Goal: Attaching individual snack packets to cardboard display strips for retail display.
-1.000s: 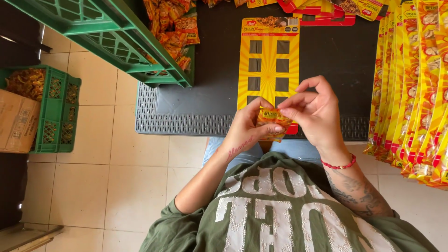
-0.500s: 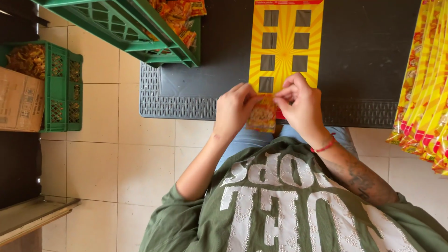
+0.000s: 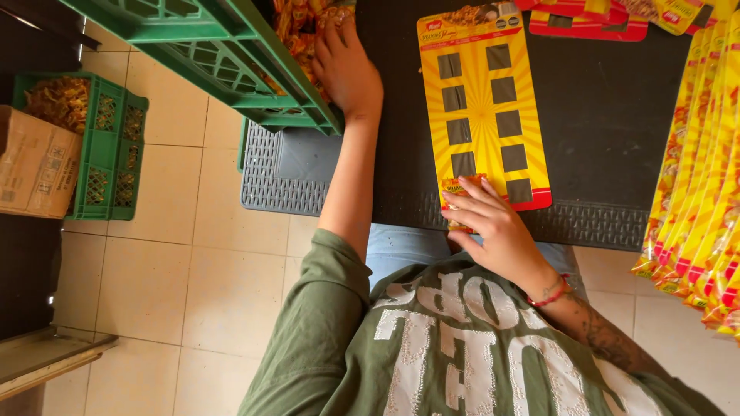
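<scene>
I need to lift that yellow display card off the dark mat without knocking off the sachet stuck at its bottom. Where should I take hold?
Take the yellow card by its bare long right edge, coming from the right. It lies flat, and the right hand covers the sachet at its near-left corner.

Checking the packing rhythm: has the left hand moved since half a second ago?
Yes. The left hand left the sachet at the yellow card and reached into the green crate.
</scene>
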